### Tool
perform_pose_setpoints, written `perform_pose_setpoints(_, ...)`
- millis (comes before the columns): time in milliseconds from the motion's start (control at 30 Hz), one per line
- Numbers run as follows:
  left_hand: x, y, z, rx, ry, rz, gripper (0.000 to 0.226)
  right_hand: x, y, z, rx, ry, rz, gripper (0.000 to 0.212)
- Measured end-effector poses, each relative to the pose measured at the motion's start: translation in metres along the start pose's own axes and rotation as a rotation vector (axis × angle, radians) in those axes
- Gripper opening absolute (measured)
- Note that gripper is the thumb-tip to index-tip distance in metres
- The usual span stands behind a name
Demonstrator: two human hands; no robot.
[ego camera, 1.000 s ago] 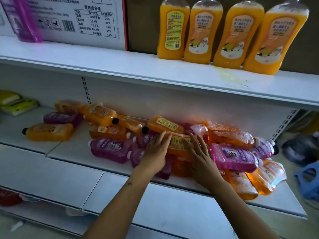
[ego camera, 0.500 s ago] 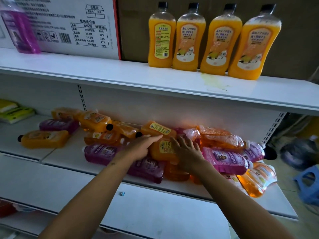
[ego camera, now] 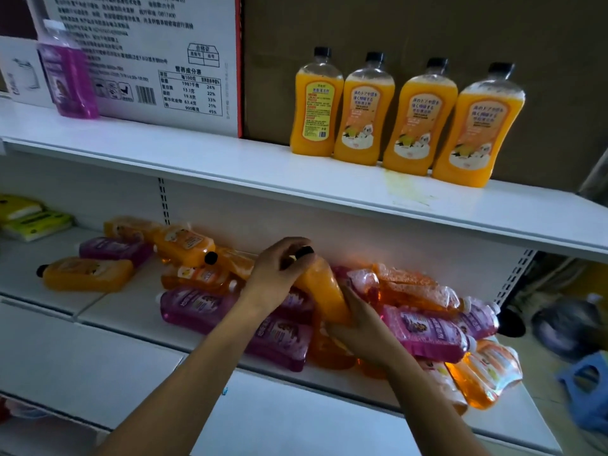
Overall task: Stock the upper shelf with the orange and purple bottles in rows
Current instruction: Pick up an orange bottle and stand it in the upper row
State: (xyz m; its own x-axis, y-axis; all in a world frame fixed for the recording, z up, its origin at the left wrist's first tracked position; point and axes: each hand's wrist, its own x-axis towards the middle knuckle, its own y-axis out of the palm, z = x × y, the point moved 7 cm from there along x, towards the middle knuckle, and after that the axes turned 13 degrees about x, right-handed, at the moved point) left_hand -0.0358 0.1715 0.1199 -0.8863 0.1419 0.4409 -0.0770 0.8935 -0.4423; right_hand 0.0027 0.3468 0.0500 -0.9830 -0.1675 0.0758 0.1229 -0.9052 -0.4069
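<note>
Both hands grip one orange bottle (ego camera: 324,291) above the heap on the lower shelf (ego camera: 131,311): left hand (ego camera: 279,274) fingers curl round its neck, right hand (ego camera: 358,327) wraps its base.

White metal shelving (ego camera: 230,166) fills the frame, slotted uprights (ego camera: 161,200) on its back panel. Brown cardboard (ego camera: 427,34) backs the top tier at upper right; printed white carton (ego camera: 158,60) upper left. Yellow packets (ego camera: 29,218) at left edge, mid-height. Lower right: dim floor (ego camera: 539,383), blue plastic stool (ego camera: 589,380), dark blurred bundle (ego camera: 559,324). Light dim, brightest on the top tier
</note>
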Motion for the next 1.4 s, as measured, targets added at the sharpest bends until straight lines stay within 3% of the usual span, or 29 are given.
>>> perform_pose_setpoints(133,-0.019,0.002,0.002,-0.256,-0.075,-0.036,0.020,-0.020,0.005,0.019,0.388,-0.003,-0.005,0.038)
perform_pose_setpoints(233,-0.046,0.029,0.023,-0.252,-0.239,0.114,0.042,-0.027,0.008,0.024,0.644,0.047,-0.043,0.045)
perform_pose_setpoints(367,-0.080,0.060,0.027,-0.341,-0.228,0.259,0.061,-0.026,0.007,0.032,0.749,0.070,-0.094,0.049)
perform_pose_setpoints(533,-0.103,0.041,0.033,-0.480,-0.300,0.105,0.066,-0.025,0.027,0.052,0.553,-0.015,0.022,0.041)
perform_pose_setpoints(700,-0.135,0.018,0.032,-0.437,-0.278,0.025,0.091,-0.026,0.038,0.089,0.018,-0.213,0.042,0.094)
perform_pose_setpoints(833,-0.147,-0.005,0.026,-0.184,-0.223,-0.013,0.096,-0.042,0.044,0.115,-0.173,-0.343,0.097,0.099)
perform_pose_setpoints(1067,-0.129,-0.006,-0.034,-0.233,0.042,0.073,0.087,-0.084,0.000,0.169,-0.267,-0.502,-0.066,0.098)
perform_pose_setpoints(1400,-0.075,0.032,-0.166,-0.137,0.508,0.234,0.087,-0.162,-0.113,0.218,-0.309,-0.622,-0.475,0.090)
